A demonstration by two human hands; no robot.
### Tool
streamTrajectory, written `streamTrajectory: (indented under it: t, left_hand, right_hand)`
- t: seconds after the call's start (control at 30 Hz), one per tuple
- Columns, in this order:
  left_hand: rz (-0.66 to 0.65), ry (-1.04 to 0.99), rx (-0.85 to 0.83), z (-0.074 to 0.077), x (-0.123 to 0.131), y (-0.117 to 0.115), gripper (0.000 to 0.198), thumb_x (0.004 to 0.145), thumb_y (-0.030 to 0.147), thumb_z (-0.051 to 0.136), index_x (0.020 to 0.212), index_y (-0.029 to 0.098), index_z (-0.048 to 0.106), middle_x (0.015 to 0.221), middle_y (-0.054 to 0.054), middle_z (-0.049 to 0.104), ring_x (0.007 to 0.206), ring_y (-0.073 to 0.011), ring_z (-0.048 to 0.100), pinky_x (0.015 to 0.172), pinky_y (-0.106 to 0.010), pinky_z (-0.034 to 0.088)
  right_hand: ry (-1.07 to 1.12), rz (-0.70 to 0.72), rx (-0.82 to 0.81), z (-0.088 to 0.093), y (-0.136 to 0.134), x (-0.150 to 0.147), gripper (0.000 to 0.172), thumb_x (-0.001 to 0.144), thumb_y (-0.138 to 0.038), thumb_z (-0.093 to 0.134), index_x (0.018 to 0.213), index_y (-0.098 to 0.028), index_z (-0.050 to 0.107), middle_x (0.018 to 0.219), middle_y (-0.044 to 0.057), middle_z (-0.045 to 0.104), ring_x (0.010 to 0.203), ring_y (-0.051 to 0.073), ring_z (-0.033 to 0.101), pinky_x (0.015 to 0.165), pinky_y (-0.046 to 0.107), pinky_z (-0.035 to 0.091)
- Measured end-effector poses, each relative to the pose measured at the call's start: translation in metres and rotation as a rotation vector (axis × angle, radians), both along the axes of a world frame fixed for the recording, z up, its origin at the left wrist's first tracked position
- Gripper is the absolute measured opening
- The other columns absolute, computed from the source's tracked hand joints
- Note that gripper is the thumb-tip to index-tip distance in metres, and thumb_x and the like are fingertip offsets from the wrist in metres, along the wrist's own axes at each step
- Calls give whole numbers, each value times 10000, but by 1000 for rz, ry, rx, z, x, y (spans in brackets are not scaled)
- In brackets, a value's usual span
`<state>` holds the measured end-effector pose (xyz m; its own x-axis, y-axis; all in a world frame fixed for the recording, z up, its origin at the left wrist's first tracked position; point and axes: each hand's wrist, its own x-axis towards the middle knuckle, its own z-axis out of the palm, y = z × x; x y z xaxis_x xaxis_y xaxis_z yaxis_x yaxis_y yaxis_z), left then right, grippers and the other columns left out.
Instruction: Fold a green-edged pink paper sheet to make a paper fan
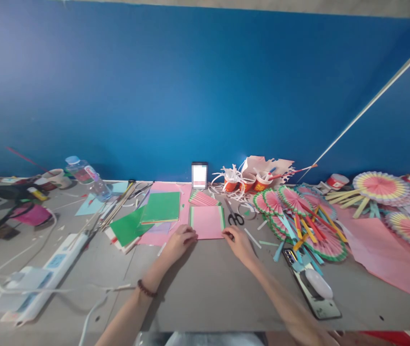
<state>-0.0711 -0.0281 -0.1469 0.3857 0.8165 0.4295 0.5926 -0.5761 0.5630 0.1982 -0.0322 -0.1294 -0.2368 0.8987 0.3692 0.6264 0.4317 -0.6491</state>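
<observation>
A pink sheet of paper point(207, 222) with green strips along its left and right sides lies flat on the grey table in front of me. My left hand point(181, 241) is at its near left corner, with the fingers closed on the edge. At the near right corner, the curled fingers of my right hand point(239, 244) pinch the same sheet. Just beyond it rests a folded pink-and-green striped paper point(205, 198). Black-handled scissors point(235, 219) lie right of the sheet. To the left sits a stack of green paper squares point(161, 207).
Pleated paper fans point(327, 242) with coloured sticks cover the right side. A phone point(316, 288) with a white oval object on it lies nearer me. Red cups point(262, 182) and a small screen point(199, 175) stand at the back. Leftward are a bottle point(90, 175) and a power strip point(52, 276).
</observation>
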Motion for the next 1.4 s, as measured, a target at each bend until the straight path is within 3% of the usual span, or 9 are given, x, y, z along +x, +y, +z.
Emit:
streamTrajectory:
  t: [0.3, 0.63, 0.9, 1.13, 1.4]
  left_hand:
    - [8, 53, 71, 8, 4, -4, 208, 954, 221, 508, 963, 209, 715, 928, -70, 682, 870, -174, 635, 765, -319, 546]
    - [40, 71, 60, 14, 6, -2, 170, 950, 224, 523, 898, 199, 683, 895, -57, 699, 837, -176, 645, 755, -312, 532]
    - [73, 58, 163, 3, 5, -1, 165, 942, 189, 530, 931, 202, 694, 974, -70, 664, 909, -170, 627, 778, -295, 523]
    - [44, 174, 144, 8, 2, -5, 265, 939, 122, 458, 990, 213, 701, 890, -57, 650, 837, -167, 599, 711, -275, 505]
    - [49, 232, 98, 11, -2, -4, 233, 937, 135, 459, 963, 199, 681, 930, -62, 687, 874, -187, 626, 770, -324, 518]
  right_hand:
    - [-124, 79, 85, 1, 0, 8, 146, 886, -185, 592, 875, -218, 733, 946, 71, 726, 888, 203, 679, 809, 334, 545]
    - [-112, 18, 37, -3, 1, 9, 142, 905, -204, 573, 932, -217, 712, 855, 63, 732, 799, 206, 681, 713, 306, 541]
    - [-106, 60, 139, -4, 0, 7, 224, 928, -183, 513, 846, -215, 720, 894, 73, 721, 846, 206, 669, 763, 337, 554]
    - [-188, 62, 134, -7, -3, 8, 245, 931, -152, 467, 912, -190, 709, 887, 72, 676, 863, 197, 640, 772, 322, 534]
    - [-265, 43, 186, -14, -5, 7, 265, 939, -128, 439, 889, -185, 693, 866, 55, 668, 862, 187, 613, 777, 302, 510]
